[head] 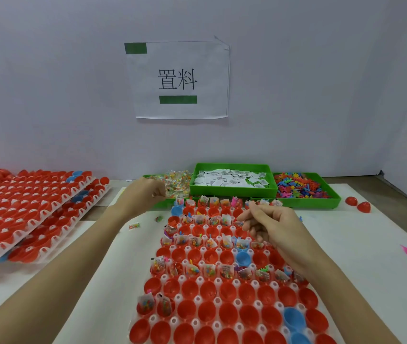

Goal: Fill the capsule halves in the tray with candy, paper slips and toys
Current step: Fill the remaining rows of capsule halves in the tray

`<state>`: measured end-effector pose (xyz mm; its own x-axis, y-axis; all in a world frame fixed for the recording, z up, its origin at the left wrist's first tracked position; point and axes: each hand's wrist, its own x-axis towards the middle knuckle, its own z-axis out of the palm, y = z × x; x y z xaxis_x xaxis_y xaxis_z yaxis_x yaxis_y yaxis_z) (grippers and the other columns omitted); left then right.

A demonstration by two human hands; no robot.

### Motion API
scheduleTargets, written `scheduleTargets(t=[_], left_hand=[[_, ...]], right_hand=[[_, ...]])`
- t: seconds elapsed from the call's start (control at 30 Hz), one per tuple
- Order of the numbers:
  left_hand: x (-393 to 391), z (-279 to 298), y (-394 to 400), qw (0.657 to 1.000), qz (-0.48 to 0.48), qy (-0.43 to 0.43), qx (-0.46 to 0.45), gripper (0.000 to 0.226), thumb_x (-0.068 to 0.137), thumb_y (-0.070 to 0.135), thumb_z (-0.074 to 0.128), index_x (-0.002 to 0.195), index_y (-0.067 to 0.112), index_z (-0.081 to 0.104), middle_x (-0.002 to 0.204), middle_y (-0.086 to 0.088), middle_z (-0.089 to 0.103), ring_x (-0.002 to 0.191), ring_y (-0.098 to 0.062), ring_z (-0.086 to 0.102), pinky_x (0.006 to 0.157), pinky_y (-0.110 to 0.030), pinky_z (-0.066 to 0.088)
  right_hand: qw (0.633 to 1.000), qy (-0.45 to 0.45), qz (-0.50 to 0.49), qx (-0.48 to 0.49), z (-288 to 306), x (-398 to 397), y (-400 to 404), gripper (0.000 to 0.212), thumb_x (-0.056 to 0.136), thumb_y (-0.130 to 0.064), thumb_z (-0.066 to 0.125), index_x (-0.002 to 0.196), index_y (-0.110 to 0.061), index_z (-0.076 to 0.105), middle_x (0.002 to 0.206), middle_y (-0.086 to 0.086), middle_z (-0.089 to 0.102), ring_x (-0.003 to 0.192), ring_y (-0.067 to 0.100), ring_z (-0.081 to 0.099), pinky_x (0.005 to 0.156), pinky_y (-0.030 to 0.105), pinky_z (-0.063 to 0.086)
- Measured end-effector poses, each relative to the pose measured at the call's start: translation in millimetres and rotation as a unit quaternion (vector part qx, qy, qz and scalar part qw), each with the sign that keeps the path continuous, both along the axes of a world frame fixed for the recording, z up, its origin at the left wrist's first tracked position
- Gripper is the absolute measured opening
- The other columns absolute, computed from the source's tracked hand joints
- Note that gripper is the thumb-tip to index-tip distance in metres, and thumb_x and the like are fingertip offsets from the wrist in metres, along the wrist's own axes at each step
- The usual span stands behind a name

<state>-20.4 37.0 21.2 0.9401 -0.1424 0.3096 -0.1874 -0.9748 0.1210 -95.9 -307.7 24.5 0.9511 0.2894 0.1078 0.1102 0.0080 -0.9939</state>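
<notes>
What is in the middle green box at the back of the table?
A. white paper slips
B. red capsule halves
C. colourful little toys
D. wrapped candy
A: the middle green box is full of white paper slips, while the candy sits to its left and the colourful toys are in the box to its right.

White tray (218,281) flat on surface, centre, holding red capsule halves (190,289), few blue (243,258), open side up. Alternate rows filled with candy packets, paper slips, toys; rows between unfilled. Behind tray, three green bins: candy (176,186) left, paper slips (231,178) middle, coloured toys (299,188) right.
</notes>
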Motion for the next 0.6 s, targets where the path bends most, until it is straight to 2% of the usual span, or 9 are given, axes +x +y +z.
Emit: scheduleTargets(t=[0.1,0.23,0.3,0.37,0.47,0.6], left_hand=[[-2,-2,-1,1.000,0.010,-0.016,-0.013,0.004,0.094,0.015,0.072,0.095,0.016,0.075,0.103,0.000,0.076,0.091,-0.017,0.068,0.085,-0.033,0.057],[-9,-8,0,0.993,0.018,-0.115,-0.020,0.007,0.089,0.019,0.078,0.095,0.017,0.081,0.125,-0.003,0.073,0.112,-0.027,0.064,0.094,-0.045,0.051],[-15,-13,-3,0.980,0.036,-0.176,-0.084,0.009,0.088,0.019,0.079,0.096,0.018,0.082,0.119,-0.001,0.075,0.107,-0.026,0.064,0.089,-0.043,0.051],[-26,-18,-10,0.962,0.044,-0.204,-0.177,0.011,0.089,0.020,0.079,0.099,0.018,0.081,0.104,0.002,0.078,0.095,-0.019,0.067,0.082,-0.035,0.052],[-51,-25,-22,0.943,0.021,-0.201,-0.265,0.009,0.088,0.018,0.079,0.097,0.017,0.080,0.091,0.006,0.076,0.080,-0.005,0.067,0.075,-0.024,0.054],[-91,-29,-38,0.931,-0.054,-0.155,-0.326,0.015,0.089,0.012,0.078,0.102,0.020,0.077,0.093,0.012,0.075,0.084,-0.010,0.069,0.073,-0.018,0.052]], right_hand=[[1.000,0.002,-0.007,0.001,-1,1,-2,0.038,0.104,-0.029,0.053,0.088,-0.009,0.081,0.078,0.009,0.073,0.067,0.014,0.062,0.056,0.021,0.051],[1.000,0.005,-0.015,0.006,-1,4,-5,0.037,0.103,-0.029,0.055,0.088,-0.009,0.081,0.078,0.009,0.073,0.069,0.014,0.062,0.059,0.022,0.051],[1.000,0.009,-0.020,0.010,-1,5,-8,0.036,0.103,-0.029,0.055,0.089,-0.008,0.081,0.079,0.009,0.074,0.069,0.013,0.063,0.059,0.021,0.051],[1.000,0.012,-0.025,0.013,-3,7,-9,0.036,0.103,-0.028,0.055,0.091,-0.006,0.081,0.079,0.009,0.074,0.069,0.014,0.063,0.058,0.022,0.051],[0.999,0.013,-0.031,0.016,-4,10,-12,0.035,0.104,-0.026,0.055,0.092,-0.006,0.081,0.081,0.010,0.074,0.071,0.015,0.062,0.060,0.023,0.050],[1.000,0.001,-0.028,0.011,-6,13,-15,0.035,0.104,-0.027,0.055,0.091,-0.009,0.081,0.081,0.010,0.073,0.070,0.014,0.061,0.057,0.020,0.051]])
